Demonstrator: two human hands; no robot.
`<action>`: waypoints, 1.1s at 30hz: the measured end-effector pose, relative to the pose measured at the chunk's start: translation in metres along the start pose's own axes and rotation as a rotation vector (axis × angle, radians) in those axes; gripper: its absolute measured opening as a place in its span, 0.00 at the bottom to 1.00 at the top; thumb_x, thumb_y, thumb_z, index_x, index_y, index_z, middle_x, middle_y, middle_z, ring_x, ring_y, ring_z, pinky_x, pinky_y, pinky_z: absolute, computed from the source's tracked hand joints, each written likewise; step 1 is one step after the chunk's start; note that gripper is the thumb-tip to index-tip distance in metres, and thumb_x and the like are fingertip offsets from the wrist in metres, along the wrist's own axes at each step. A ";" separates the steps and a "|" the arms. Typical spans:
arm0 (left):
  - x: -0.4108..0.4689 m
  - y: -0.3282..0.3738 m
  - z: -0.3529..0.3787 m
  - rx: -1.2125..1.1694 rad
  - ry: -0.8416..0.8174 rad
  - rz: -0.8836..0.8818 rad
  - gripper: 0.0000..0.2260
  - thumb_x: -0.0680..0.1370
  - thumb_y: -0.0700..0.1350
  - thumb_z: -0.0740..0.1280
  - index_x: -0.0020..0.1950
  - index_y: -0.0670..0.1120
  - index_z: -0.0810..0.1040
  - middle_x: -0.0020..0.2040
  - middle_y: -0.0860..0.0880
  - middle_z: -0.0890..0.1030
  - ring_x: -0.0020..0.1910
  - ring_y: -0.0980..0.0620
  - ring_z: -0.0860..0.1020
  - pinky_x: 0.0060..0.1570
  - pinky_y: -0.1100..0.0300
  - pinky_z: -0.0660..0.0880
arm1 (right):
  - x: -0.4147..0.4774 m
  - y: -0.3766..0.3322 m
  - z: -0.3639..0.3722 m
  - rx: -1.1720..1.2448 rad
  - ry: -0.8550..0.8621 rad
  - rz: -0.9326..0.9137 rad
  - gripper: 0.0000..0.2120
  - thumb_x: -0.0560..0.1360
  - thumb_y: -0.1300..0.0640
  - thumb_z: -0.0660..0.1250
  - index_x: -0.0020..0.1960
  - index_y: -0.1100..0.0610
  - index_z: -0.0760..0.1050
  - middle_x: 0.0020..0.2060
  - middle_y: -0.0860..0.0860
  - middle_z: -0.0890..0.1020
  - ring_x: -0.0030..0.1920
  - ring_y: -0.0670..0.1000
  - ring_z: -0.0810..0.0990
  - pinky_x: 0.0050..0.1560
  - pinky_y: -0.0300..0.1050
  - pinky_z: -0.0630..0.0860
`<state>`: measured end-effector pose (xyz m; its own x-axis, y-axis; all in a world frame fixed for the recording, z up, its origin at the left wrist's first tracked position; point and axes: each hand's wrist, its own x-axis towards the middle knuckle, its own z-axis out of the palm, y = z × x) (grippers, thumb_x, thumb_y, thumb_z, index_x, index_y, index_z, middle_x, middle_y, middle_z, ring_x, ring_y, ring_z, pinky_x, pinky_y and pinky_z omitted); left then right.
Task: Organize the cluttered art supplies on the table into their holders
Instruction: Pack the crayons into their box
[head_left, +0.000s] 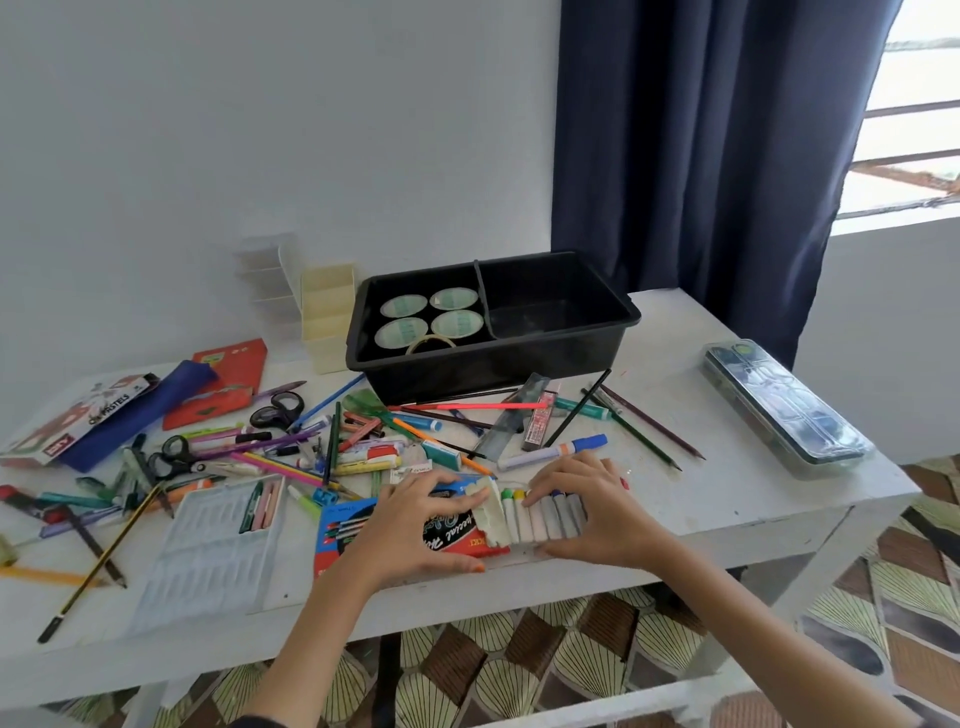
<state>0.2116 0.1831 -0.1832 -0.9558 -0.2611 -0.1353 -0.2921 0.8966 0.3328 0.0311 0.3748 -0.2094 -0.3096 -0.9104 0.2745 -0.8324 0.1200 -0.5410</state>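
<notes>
Near edge, centre of the table (727, 483): the left hand (415, 525) grips the red cardboard box (457, 538), and the right hand (582, 504) clasps the row of sticks (540, 517) at its open right end. They look light and probably brittle, the box soft. Hold the long sides and squeeze gently.

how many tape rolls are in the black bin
5 tape rolls, all in the black bin's left compartment: four flat at back left, back right, front left and front right, a fifth tilted at the front wall. More may hide beneath.
</notes>
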 end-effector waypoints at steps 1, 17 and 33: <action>0.002 0.004 0.003 0.004 -0.009 0.007 0.37 0.59 0.77 0.56 0.68 0.71 0.59 0.71 0.59 0.60 0.70 0.56 0.56 0.68 0.52 0.53 | 0.003 0.001 0.000 0.005 -0.024 -0.005 0.20 0.63 0.41 0.74 0.54 0.40 0.75 0.54 0.34 0.73 0.61 0.39 0.64 0.64 0.36 0.52; 0.018 0.009 0.017 0.062 0.005 0.018 0.35 0.62 0.78 0.51 0.68 0.72 0.55 0.73 0.59 0.57 0.70 0.56 0.55 0.68 0.52 0.52 | -0.023 -0.012 0.022 0.242 0.597 0.786 0.17 0.78 0.55 0.63 0.64 0.60 0.73 0.53 0.55 0.74 0.57 0.53 0.70 0.59 0.51 0.72; 0.039 0.051 0.012 0.055 0.180 0.046 0.34 0.69 0.70 0.62 0.72 0.67 0.52 0.72 0.55 0.59 0.70 0.54 0.55 0.68 0.52 0.54 | -0.001 -0.050 0.012 0.863 0.523 0.658 0.10 0.79 0.60 0.60 0.54 0.52 0.80 0.51 0.52 0.81 0.49 0.47 0.80 0.44 0.36 0.77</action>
<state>0.1598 0.2231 -0.1828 -0.9602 -0.2747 0.0498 -0.2502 0.9259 0.2831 0.0786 0.3645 -0.1924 -0.8743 -0.4800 -0.0725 0.0745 0.0148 -0.9971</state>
